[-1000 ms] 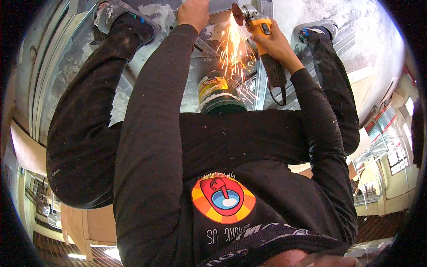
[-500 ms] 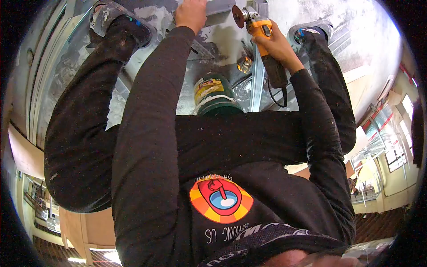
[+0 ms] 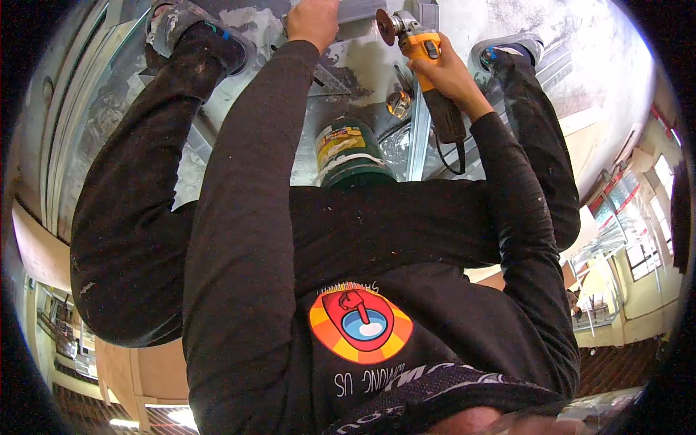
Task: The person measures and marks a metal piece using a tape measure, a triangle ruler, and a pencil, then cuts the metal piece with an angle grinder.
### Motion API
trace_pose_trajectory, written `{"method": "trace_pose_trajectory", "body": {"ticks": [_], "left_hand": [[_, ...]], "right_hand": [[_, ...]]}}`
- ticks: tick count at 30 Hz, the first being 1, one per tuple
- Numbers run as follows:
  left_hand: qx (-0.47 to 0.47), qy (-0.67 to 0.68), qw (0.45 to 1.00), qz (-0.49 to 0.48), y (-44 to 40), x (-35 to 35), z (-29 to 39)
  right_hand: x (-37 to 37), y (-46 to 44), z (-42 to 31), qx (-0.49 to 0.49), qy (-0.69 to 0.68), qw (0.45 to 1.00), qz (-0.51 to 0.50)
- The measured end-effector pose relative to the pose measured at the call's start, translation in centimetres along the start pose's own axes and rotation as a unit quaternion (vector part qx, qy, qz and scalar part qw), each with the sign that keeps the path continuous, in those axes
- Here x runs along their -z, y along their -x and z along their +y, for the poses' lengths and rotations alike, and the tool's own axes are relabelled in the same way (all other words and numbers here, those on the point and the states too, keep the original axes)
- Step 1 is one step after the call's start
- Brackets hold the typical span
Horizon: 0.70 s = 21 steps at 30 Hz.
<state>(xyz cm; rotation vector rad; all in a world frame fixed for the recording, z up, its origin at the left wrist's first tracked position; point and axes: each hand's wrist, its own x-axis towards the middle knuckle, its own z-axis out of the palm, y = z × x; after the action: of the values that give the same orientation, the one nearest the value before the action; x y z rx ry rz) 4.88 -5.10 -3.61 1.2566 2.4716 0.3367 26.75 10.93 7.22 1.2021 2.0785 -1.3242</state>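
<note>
My right hand is wrapped round the body of a yellow and black angle grinder. The grinder's reddish-brown disc points up and left, close to the end of a grey metal channel. At the top edge, my left hand is closed at the left end of that channel; its fingertips are partly cut off by the frame. A yellow and black tape measure lies on the floor below the grinder. Nearer my body stands a green bucket with a yellow label.
A long metal stud runs along the floor beneath the grinder, whose black cord hangs close by. A metal offcut lies below my left hand. More long metal profiles lie at the left. My shoes flank the work area.
The grinder and my right hand have shifted slightly left, and the disc shows at a slightly different angle. My left hand stays nearly in place.
</note>
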Motion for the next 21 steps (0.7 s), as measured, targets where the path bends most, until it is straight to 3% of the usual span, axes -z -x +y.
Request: {"method": "trace_pose_trajectory", "body": {"ticks": [12,14,21], "left_hand": [[0.001,-0.009,1.0,0.001,-0.1,-0.2,0.0],[-0.003,-0.009,1.0,0.011,-0.2,-0.9,-0.3],[-0.008,-0.015,1.0,0.0,0.2,0.8,0.4]], "right_hand": [[0.0,-0.2,-0.3,-0.002,0.022,1.0,0.009],[-0.1,-0.5,0.2,0.052,0.018,0.998,0.021],[-0.3,0.0,-0.4,0.008,-0.002,1.0,0.017]]}}
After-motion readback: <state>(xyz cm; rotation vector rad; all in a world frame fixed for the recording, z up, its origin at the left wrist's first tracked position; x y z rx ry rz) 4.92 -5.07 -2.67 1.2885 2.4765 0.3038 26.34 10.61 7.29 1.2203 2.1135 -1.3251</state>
